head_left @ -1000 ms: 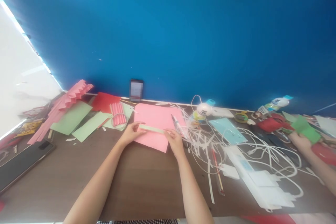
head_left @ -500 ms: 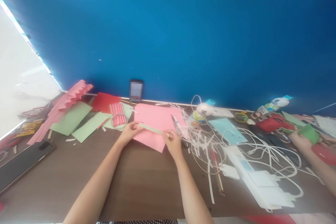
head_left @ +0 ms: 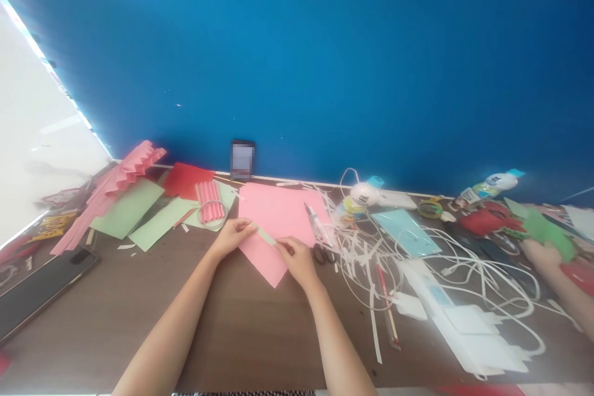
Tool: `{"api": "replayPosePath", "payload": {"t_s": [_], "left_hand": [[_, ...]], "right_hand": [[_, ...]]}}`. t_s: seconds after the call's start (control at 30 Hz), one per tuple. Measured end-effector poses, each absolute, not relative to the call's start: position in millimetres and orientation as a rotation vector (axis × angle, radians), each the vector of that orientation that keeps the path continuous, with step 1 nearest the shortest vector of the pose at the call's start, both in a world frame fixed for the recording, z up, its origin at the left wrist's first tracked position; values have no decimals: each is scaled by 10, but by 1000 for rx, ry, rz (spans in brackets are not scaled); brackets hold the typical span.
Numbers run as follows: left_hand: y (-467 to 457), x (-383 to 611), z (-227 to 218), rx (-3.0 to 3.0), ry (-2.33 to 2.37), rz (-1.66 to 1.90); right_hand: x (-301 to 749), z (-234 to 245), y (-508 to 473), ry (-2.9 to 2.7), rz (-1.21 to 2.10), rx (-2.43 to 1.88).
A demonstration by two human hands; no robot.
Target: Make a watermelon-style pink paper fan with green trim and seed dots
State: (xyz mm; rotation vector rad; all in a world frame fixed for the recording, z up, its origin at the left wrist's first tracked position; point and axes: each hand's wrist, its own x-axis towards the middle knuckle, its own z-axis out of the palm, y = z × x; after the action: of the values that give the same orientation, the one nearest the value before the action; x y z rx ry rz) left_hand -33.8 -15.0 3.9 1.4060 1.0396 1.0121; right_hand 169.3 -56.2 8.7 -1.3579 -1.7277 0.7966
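Both hands working over the desk (head_left: 232, 334). Left hand (head_left: 236, 237) is pinching the upper-left end of a pale green strip (head_left: 263, 234), fingers closed on it, no gap showing. Right hand (head_left: 297, 260) is pinching the lower-right end, fingertips together, other fingers curling loosely. Strip is slanting between the two, spanning above pink paper (head_left: 283, 210); cannot tell whether it's touching the paper or hanging just clear. Pink paper is lying skewed, one corner pointing toward the wearer.

Risks, judging from here: strip is looking narrow and thin, so hands pushing together could be buckling or creasing it, and pulling apart could be tearing it or slipping an end free. Only the ends are being held, so uneven fingers could be twisting the middle. Pink paper could be sliding or turning if a wrist is dragging on it, since nothing is clearly weighing its near corner down.

Right side is crowding: scissors (head_left: 322, 253) are lying just beside the right hand, a pen (head_left: 315, 218) is resting on the paper's right part, white scraps (head_left: 355, 260) and cables (head_left: 468, 253) are tangling beyond. Right hand swinging outward could be snagging those.

Co-worker's hand (head_left: 542, 257) is holding green paper (head_left: 547, 234), well apart.
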Motion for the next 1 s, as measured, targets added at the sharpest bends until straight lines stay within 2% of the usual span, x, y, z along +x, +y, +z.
{"api": "replayPosePath", "payload": {"t_s": [0.4,0.73,1.0], "left_hand": [[-164,-331,78,1408,1147,1010],[-225,-351,228,1542,961,973],[-177,-286,127,1475,1063,985]], "right_hand": [[1630,108,-594,-1664,968,-1280],[1616,100,-614,-1680,1014,-1286],[1602,147,-632,-1732,1010,-1286]]}}
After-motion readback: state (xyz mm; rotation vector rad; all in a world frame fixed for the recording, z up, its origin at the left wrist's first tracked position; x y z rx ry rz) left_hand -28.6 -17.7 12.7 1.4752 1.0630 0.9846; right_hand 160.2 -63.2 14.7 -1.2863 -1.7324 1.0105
